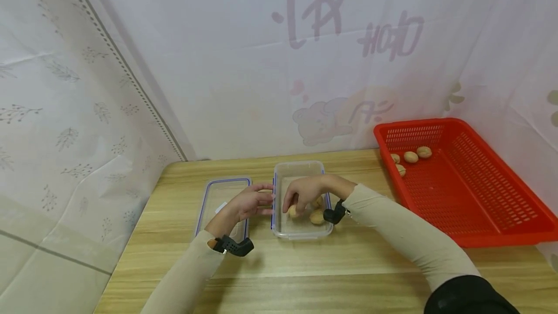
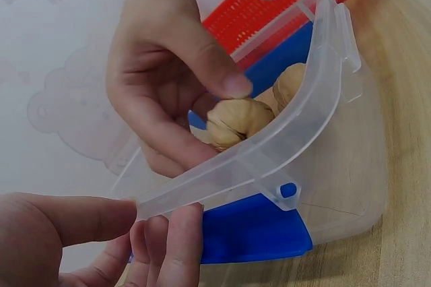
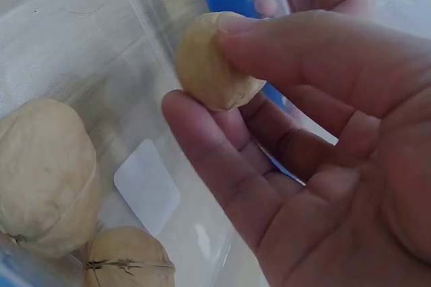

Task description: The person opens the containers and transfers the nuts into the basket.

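Observation:
A clear plastic food container (image 1: 300, 233) with blue side clips stands on the table. My right hand (image 1: 305, 192) reaches inside it and pinches a walnut (image 3: 212, 61) between thumb and fingers. Beside that hand, at least two more walnuts lie in the container, one a larger walnut (image 3: 47, 176). At the container's left side, my left hand (image 1: 250, 202) pinches the rim, with the thumb on top and fingertips below, next to a blue clip (image 2: 252, 230).
The container's clear lid (image 1: 222, 185) with a blue seal lies left, partly behind the left hand. A red plastic basket (image 1: 453, 202) on the right holds several walnuts (image 1: 410, 157) near its far left corner. Printed cloth (image 1: 218, 86) hangs behind the wooden table (image 1: 296, 285).

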A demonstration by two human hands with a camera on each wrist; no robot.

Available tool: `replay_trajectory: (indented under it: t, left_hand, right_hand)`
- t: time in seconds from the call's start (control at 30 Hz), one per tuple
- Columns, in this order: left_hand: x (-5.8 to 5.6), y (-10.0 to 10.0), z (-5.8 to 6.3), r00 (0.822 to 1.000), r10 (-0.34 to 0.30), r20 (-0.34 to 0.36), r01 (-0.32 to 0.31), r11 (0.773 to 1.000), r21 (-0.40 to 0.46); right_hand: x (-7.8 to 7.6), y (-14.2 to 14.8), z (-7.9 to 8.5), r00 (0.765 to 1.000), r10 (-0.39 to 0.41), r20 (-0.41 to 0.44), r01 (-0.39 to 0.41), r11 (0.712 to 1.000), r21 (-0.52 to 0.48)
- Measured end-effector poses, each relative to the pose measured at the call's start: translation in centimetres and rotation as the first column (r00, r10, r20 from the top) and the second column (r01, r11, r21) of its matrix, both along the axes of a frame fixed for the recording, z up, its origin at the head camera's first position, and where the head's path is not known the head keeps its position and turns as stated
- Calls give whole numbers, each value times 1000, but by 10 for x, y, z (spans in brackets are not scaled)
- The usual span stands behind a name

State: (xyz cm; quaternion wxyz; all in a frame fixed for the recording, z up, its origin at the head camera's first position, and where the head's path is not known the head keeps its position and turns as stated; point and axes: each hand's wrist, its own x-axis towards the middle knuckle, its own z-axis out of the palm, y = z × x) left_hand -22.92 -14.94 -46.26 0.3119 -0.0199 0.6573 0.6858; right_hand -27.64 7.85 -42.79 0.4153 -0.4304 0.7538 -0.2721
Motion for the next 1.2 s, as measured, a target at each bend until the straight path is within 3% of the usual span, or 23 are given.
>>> replay_trajectory:
  t: [0.13, 0.3, 0.67, 0.93, 1.2]
  left_hand:
    - [0, 1, 1, 1000, 2, 0, -2, 1000, -2]
    - [0, 1, 0, 1000, 2, 2, -2, 1000, -4]
    - [-2, 1, -1, 1000, 0, 8, 0, 1000, 9]
    - [0, 1, 0, 1000, 7, 10, -7, 1000, 9]
    - [0, 1, 1, 1000, -4, 4, 4, 1000, 10]
  right_hand:
    - [-1, 5, 3, 1000, -10, -21, 8, 998, -56]
    - [-1, 13, 6, 998, -64, 26, 67, 992, -110]
    - [-2, 35, 14, 989, -148, -14, 140, 960, -242]
    - [-3, 56, 22, 980, -195, -50, 171, 937, -304]
    - [-2, 83, 35, 960, -281, -3, 266, 914, -306]
